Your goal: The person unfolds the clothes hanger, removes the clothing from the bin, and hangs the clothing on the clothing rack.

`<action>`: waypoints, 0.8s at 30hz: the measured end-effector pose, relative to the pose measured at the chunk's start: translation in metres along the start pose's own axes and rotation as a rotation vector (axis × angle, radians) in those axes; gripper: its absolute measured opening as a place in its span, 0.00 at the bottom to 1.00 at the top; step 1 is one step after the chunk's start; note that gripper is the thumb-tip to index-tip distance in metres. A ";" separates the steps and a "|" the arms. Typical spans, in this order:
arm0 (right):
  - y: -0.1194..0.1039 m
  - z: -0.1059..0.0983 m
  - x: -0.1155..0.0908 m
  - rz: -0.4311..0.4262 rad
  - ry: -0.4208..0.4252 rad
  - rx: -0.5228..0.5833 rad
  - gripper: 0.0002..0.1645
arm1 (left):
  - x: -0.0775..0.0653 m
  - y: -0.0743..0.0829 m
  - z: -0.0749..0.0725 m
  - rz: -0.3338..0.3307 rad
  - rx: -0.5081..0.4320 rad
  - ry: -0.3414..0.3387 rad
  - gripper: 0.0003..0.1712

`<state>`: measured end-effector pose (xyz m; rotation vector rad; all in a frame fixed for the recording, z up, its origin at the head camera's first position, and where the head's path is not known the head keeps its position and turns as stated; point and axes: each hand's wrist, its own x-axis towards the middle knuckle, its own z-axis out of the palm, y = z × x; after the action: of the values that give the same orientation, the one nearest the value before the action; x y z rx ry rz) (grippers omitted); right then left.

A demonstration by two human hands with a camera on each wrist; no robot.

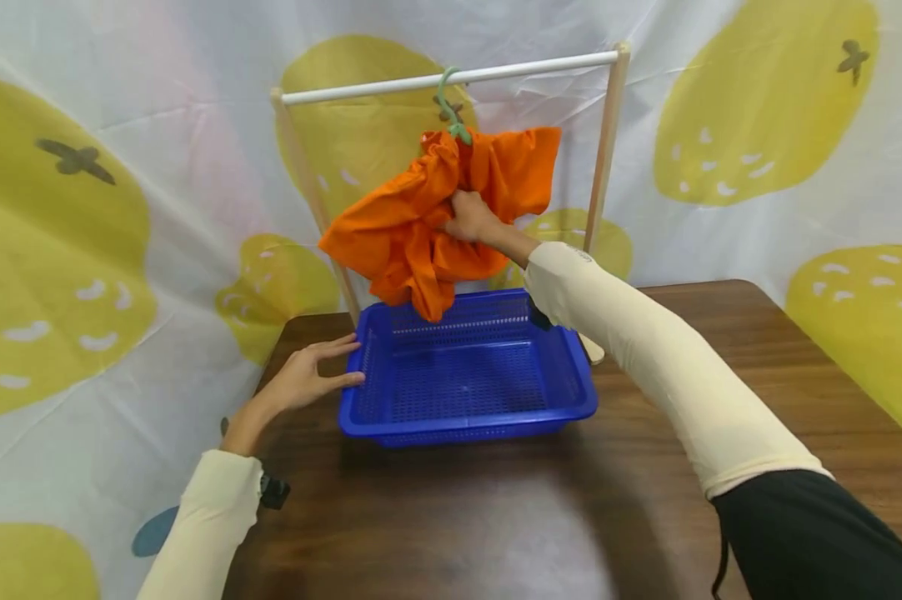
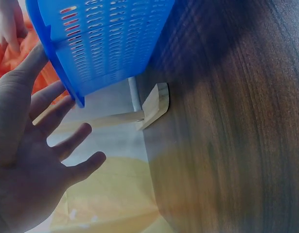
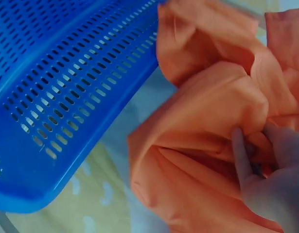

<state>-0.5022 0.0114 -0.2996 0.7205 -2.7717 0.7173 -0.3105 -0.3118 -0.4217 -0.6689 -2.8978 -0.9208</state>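
A crumpled orange garment [image 1: 413,217] hangs from a green hanger [image 1: 443,104] hooked over the rack's white bar [image 1: 533,67]. My right hand [image 1: 472,218] grips folds in the middle of the garment, and the right wrist view shows thumb and finger pinching the cloth [image 3: 202,121]. Below it stands a blue perforated basket [image 1: 466,422] with nothing inside. The fingertips of my left hand [image 1: 306,377] are right at the basket's left rim. In the left wrist view that hand's fingers [image 2: 52,114] are spread and extended.
The rack's right wooden post [image 1: 607,150] and its foot [image 1: 592,348] stand behind the basket on the brown wooden table [image 1: 451,508]. A white curtain [image 1: 571,21] with yellow fruit prints hangs close behind the rack and along the left side.
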 end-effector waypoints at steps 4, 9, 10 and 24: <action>0.008 0.008 0.007 0.070 0.084 0.058 0.32 | 0.000 0.004 0.004 0.009 -0.009 0.004 0.41; 0.022 0.025 0.009 0.125 0.159 0.080 0.32 | 0.000 0.008 0.007 0.003 -0.013 -0.001 0.41; 0.025 0.029 0.010 0.134 0.165 0.074 0.32 | 0.000 0.009 0.008 0.004 -0.009 0.000 0.41; 0.063 0.035 0.011 0.278 0.136 0.027 0.28 | 0.005 0.014 0.017 0.035 -0.011 -0.005 0.39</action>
<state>-0.5453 0.0374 -0.3517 0.2790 -2.7683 0.8219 -0.3077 -0.2904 -0.4275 -0.7208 -2.8782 -0.9329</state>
